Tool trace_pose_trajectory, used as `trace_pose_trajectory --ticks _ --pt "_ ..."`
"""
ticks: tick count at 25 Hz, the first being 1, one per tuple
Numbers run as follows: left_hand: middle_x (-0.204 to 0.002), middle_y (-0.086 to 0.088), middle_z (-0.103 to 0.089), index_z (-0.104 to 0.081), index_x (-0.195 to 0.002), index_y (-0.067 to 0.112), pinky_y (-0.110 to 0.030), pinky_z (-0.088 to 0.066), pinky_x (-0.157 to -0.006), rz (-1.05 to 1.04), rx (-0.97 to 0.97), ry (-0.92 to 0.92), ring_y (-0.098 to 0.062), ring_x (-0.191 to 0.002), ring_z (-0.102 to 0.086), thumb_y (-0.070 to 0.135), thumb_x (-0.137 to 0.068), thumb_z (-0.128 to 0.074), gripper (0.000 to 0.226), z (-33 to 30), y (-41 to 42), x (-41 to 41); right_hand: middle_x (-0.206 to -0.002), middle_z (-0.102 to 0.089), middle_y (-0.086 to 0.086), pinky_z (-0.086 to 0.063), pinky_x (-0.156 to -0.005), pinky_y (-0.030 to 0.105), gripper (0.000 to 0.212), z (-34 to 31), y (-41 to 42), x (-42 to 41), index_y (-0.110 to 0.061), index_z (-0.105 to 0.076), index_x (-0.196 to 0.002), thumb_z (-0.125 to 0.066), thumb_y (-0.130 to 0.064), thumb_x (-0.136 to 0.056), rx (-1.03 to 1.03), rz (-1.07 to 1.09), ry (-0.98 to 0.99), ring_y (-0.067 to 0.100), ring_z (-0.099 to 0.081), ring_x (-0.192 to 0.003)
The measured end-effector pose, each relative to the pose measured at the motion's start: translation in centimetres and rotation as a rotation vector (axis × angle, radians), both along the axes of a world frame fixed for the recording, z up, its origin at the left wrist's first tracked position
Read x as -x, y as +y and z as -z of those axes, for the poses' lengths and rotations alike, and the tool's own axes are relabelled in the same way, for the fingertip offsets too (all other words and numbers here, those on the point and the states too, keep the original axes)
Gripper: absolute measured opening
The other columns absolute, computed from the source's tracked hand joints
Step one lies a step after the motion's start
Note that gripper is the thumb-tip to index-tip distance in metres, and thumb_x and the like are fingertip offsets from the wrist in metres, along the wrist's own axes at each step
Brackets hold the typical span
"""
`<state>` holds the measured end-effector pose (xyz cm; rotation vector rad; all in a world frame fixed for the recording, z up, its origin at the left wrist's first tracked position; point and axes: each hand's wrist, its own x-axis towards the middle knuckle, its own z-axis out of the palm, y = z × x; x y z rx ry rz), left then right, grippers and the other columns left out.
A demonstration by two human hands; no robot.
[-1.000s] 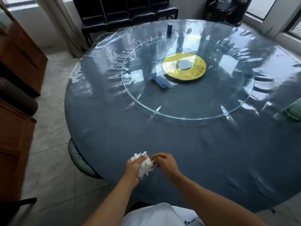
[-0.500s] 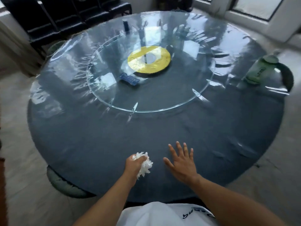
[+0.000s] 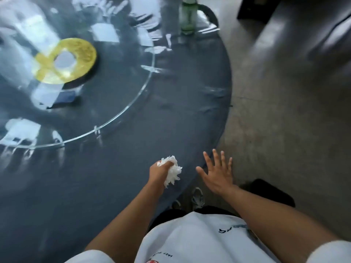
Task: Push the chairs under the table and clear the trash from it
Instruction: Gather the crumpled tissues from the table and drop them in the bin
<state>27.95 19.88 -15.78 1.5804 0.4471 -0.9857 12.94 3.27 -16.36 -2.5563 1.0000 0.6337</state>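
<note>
Sitting toward the left on the dark round table [image 3: 133, 149] is a glass turntable [image 3: 121, 103] with a yellow disc [image 3: 83, 54] at its hub. Nearer the edge, the left hand [image 3: 158, 172] is clenched around a crumpled white tissue [image 3: 173, 171], held over the tabletop. The right hand [image 3: 218, 173] is empty, fingers spread, past the rim. A green bottle [image 3: 188, 18] stands far back; its contents are too blurred to tell.

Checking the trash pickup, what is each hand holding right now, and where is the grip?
The left hand is closed around the middle of a crumpled white tissue, its ends sticking out. The right hand is open and empty.
</note>
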Motion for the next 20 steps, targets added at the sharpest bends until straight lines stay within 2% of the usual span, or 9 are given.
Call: trace_pose_trajectory --ticks 2,4,9,11,14,17,20 --pt "-0.089 -0.023 -0.075 -0.068 -0.1 0.002 -0.041 -0.055 -0.064 0.079 0.002 0.016 -0.038 -0.074 -0.071 0.008 -0.086 -0.071 0.015 0.0 -1.4 1.4 -0.171 0.014 0.002 0.017 -0.122 0.059 0.079 -0.2 0.3 3.1 -0.039 0.001 -0.162 -0.015 -0.077 -0.095 0.004 0.108 0.027 0.03 0.021 -0.156" --pt "-0.081 -0.019 -0.074 -0.068 -0.098 0.001 -0.043 -0.056 -0.067 0.158 0.011 0.043 -0.036 -0.071 -0.07 0.005 -0.087 -0.07 0.012 0.3 -2.9 3.2 -0.171 0.013 0.003 0.014 -0.122 0.06 0.079 0.0 0.5 6.4 -0.038 0.0 -0.162 -0.015 -0.077 -0.095 0.014 0.207 0.057 0.031 0.02 -0.156" --pt "-0.093 -0.022 -0.077 -0.071 -0.101 0.001 -0.056 -0.058 -0.083 0.368 0.002 0.098 -0.042 -0.087 -0.074 0.009 -0.087 -0.071 0.016 1.5 -5.9 7.9 -0.172 0.007 0.005 0.01 -0.123 0.061 0.101 0.1 1.1 13.1 -0.036 -0.004 -0.163 0.01 -0.082 -0.074 0.026 0.426 0.088 0.033 0.012 -0.157" --pt "-0.091 -0.02 -0.077 -0.072 -0.1 0.004 -0.052 -0.059 -0.08 0.459 -0.012 0.115 -0.041 -0.085 -0.074 0.011 -0.087 -0.071 0.015 1.6 -7.5 10.1 -0.172 0.006 0.005 0.011 -0.123 0.061 0.098 -0.2 0.8 15.7 -0.035 -0.007 -0.163 0.005 -0.083 -0.077 0.025 0.531 0.068 0.033 0.01 -0.157" --pt "-0.088 -0.017 -0.078 -0.071 -0.104 0.004 -0.05 -0.057 -0.077 0.615 -0.015 0.136 -0.042 -0.084 -0.075 0.015 -0.086 -0.072 0.021 1.4 -10.0 13.5 -0.172 0.008 0.005 0.012 -0.123 0.061 0.081 -0.6 0.0 19.8 -0.034 -0.005 -0.163 -0.016 -0.077 -0.095 0.039 0.642 0.078 0.033 0.012 -0.157" --pt "-0.09 -0.016 -0.078 -0.071 -0.104 0.004 -0.045 -0.059 -0.075 0.668 -0.029 0.133 -0.036 -0.082 -0.075 0.013 -0.087 -0.072 0.02 1.1 -12.9 16.4 -0.172 0.011 0.004 0.013 -0.122 0.06 0.079 -0.4 -1.5 23.4 -0.035 -0.002 -0.163 -0.017 -0.075 -0.097 0.03 0.707 0.097 0.032 0.014 -0.157" --pt "-0.098 -0.021 -0.076 -0.07 -0.104 0.003 -0.052 -0.058 -0.085 0.651 -0.053 0.131 -0.041 -0.093 -0.074 0.013 -0.088 -0.072 0.02 1.1 -15.7 19.4 -0.171 0.012 0.004 0.015 -0.122 0.06 0.079 0.7 -3.6 26.6 -0.034 -0.001 -0.163 -0.016 -0.075 -0.097 -0.014 0.718 0.091 0.033 0.016 -0.156"
